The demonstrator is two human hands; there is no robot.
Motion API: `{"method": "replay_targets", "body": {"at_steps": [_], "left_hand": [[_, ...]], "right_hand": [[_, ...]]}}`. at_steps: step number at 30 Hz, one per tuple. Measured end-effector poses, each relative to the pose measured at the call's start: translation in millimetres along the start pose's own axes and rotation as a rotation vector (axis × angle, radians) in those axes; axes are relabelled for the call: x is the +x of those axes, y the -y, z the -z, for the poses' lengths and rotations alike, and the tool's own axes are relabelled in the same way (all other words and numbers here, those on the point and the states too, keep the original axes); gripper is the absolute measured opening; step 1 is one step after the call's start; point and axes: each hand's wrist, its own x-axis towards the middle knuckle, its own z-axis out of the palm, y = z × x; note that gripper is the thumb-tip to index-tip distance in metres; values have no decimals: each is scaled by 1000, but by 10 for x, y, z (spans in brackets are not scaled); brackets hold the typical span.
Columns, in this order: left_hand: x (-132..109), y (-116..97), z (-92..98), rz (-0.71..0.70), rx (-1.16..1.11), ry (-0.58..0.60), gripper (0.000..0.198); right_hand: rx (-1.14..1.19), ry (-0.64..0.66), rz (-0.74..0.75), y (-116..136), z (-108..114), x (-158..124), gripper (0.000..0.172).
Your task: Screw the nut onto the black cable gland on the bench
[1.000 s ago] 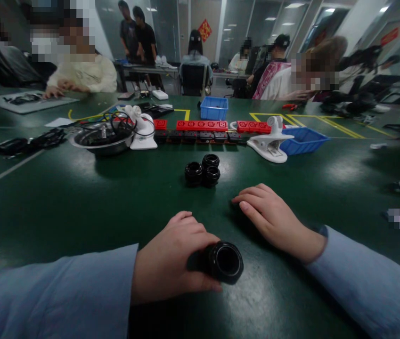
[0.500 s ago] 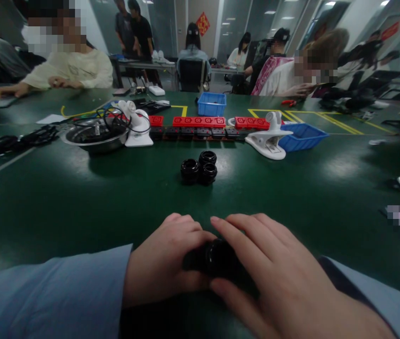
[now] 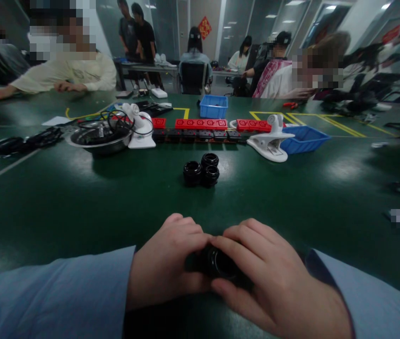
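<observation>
At the near edge of the table, my left hand is closed around a glossy black ring-shaped fitting, gripping its left side. My right hand curves over the fitting from the right, its fingertips and thumb at the open end. The fingers hide much of the part, so I cannot tell its exact kind. Three similar black fittings stand close together on the green table, straight ahead of my hands.
Farther back are a metal bowl of black cables, white clip bases, red power strips, and blue bins. Black bundles lie at left. Co-workers sit across the table.
My right hand has moved in to the left, its fingers now bent closer around the black fitting. My left hand keeps its grip. The whole view has shifted slightly.
</observation>
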Motion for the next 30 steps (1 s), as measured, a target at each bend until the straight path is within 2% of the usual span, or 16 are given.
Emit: {"method": "replay_targets", "body": {"at_steps": [10,20,30], "left_hand": [[2,-4,5,22,-28,14,27],[5,-7,12,31,-7,19,27],[6,-10,11,35,-16,24,28]], "right_hand": [[-256,40,21,159,81,-31,26],[-198,112,-15,140,53,-13,28],[-175,107,17,123,71,-4,21]]}}
